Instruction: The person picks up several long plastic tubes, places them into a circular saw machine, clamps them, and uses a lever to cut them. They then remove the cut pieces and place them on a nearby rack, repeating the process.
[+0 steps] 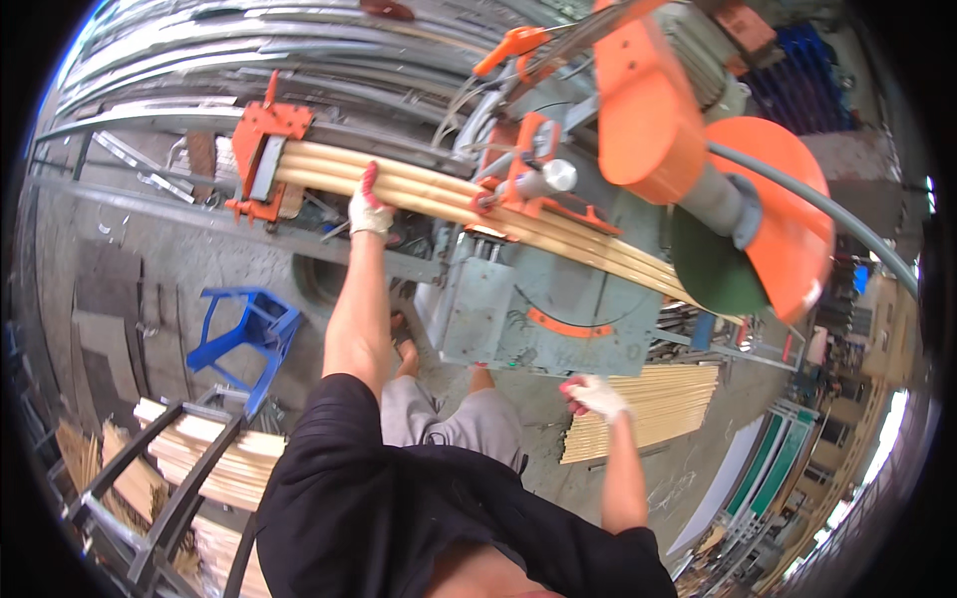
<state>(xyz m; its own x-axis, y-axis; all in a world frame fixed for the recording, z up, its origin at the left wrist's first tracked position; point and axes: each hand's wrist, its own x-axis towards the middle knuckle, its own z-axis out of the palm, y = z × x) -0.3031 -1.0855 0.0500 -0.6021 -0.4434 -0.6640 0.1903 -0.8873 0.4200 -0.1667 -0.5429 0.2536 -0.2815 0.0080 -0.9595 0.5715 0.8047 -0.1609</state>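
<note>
Workshop, grey floor [234,257], long metal bars [189,50] heaped toward 11 o'clock; clock read on the whole view. Left hand [371,211], gloved, at 10: laid on the near edge of the golden strips [429,194], red fingertip across their tops; underside hidden, cannot tell how tight the hold. Right hand [596,397], gloved, just past 4: fingers loosely apart, nothing visible in it, well off the strips. Strips lie side by side over the saw bed [477,319] and out beyond it. Long axis close to a 10-to-4 line: one end at the orange stop [271,135], 10 o'clock, the other reaching the green disc [720,264], between 2 and 3. Handling, a guess: stiff, light singly, heavier as a row; smooth faces may slide, finish may scratch. Best hold: across the whole row, stop side, away from disc. Clamp [546,181] near 1, partly over them. Farther out: saw head [643,110] past 1, stack [658,404] of similar strips at 4, blue stool [261,329] near 9, dark rack [203,463] at 8.
</note>
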